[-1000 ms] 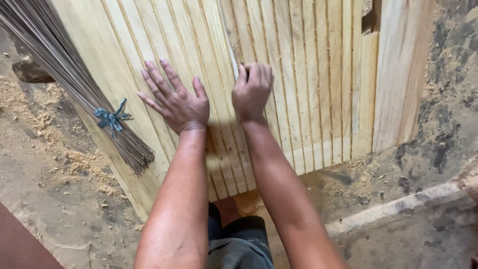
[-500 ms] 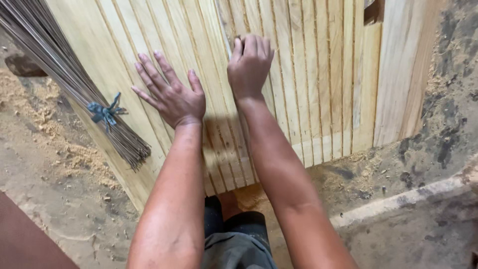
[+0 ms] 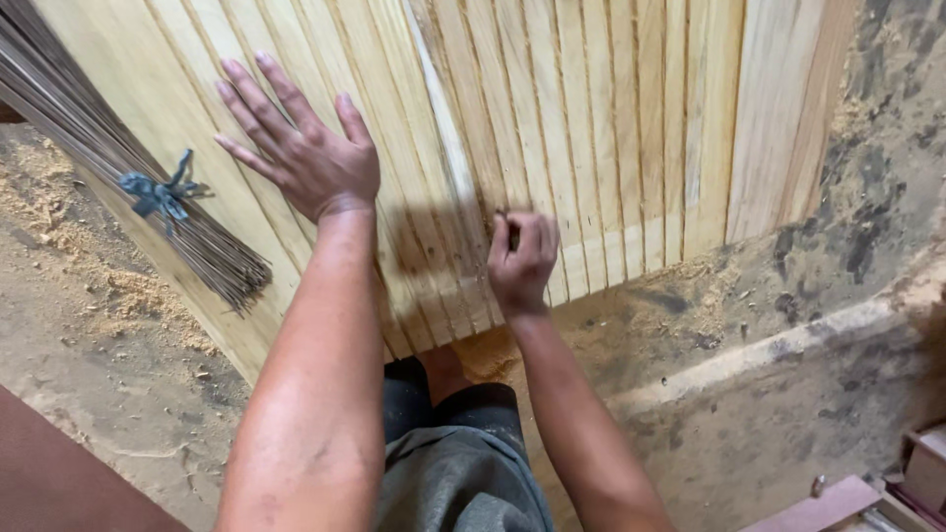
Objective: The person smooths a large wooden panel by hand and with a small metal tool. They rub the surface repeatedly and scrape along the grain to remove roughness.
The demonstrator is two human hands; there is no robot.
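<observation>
1. Here, the right hand (image 3: 520, 258) has its fingers (image 3: 532, 236) curled around a small dark object, too hidden to identify, pressed against a groove near the lower edge of the ribbed wooden panel (image 3: 591, 128).
2. The left hand (image 3: 301, 148) lies flat on the panel, fingers spread and released, holding nothing.
3. A bundle of thin broom sticks (image 3: 108, 167), tied with grey cord, rests across the panel's left side.
4. Sawdust (image 3: 69, 256) covers the floor beside it.
</observation>
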